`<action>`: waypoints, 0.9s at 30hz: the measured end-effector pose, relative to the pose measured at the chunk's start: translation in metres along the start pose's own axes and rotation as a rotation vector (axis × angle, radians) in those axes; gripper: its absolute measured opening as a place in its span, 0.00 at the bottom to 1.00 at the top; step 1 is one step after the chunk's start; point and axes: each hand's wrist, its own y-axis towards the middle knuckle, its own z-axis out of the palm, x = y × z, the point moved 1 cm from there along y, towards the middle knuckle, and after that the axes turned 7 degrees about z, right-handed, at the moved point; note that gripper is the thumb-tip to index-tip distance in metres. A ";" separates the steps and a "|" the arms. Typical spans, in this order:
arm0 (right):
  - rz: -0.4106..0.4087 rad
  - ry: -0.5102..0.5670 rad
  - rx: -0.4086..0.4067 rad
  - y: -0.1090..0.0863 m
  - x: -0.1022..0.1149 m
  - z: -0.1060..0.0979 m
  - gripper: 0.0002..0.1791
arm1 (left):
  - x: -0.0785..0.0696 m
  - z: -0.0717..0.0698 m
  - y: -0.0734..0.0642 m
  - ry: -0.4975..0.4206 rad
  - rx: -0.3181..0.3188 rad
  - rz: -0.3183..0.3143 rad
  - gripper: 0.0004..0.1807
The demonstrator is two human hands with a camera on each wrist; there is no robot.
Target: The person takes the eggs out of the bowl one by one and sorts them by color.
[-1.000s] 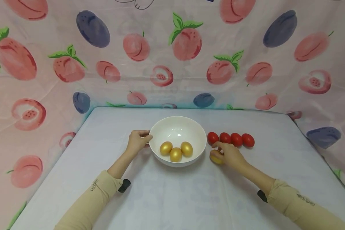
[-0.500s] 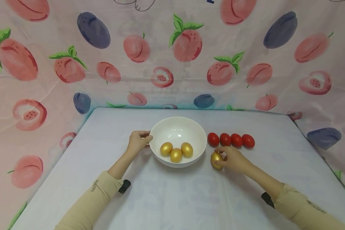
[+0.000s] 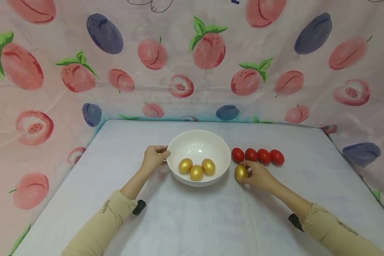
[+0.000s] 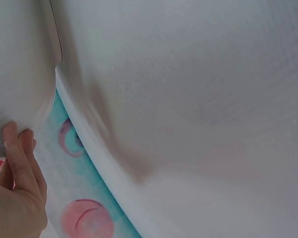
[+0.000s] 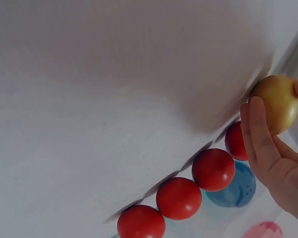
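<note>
Holding a gold egg point(image 3: 240, 172), the right hand point(image 3: 259, 175) might drop it if the grip is too loose; the left hand point(image 3: 152, 157) holds the white bowl point(image 3: 196, 140).

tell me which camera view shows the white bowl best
The head view: it shows the white bowl almost whole, rim and inside, with three gold eggs in it. The left wrist view shows only part of its outer wall, by the left hand. In the right wrist view, no bowl can be clearly made out.

Bowl point(image 4: 20, 64) cut off, left wrist view's upper left; sleeve lettering point(image 3: 347, 227) blurred, head view's lower right.
</note>
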 end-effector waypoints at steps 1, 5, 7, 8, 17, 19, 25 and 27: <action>-0.001 -0.002 -0.004 0.000 0.000 0.000 0.30 | 0.000 0.000 0.000 -0.003 0.000 -0.001 0.18; -0.004 -0.012 -0.003 0.002 0.000 -0.001 0.30 | -0.001 0.000 -0.001 -0.007 0.002 -0.005 0.18; -0.008 -0.015 -0.003 0.002 0.000 -0.001 0.30 | -0.001 0.000 -0.001 -0.005 0.000 -0.006 0.18; -0.010 -0.012 0.000 0.003 -0.001 -0.001 0.30 | -0.001 0.000 -0.001 -0.004 -0.001 -0.006 0.18; 0.011 -0.018 0.000 0.003 -0.002 -0.004 0.33 | 0.001 0.000 -0.001 -0.001 0.002 0.011 0.18; 0.015 -0.025 -0.006 0.003 -0.001 -0.007 0.33 | 0.002 0.000 -0.002 0.002 -0.001 0.016 0.18; 0.019 -0.074 -0.037 0.002 0.006 -0.018 0.31 | 0.001 -0.001 -0.001 0.005 0.004 0.018 0.18; 0.005 -0.092 -0.051 0.002 0.009 -0.022 0.30 | 0.000 0.000 -0.001 0.002 0.005 0.017 0.18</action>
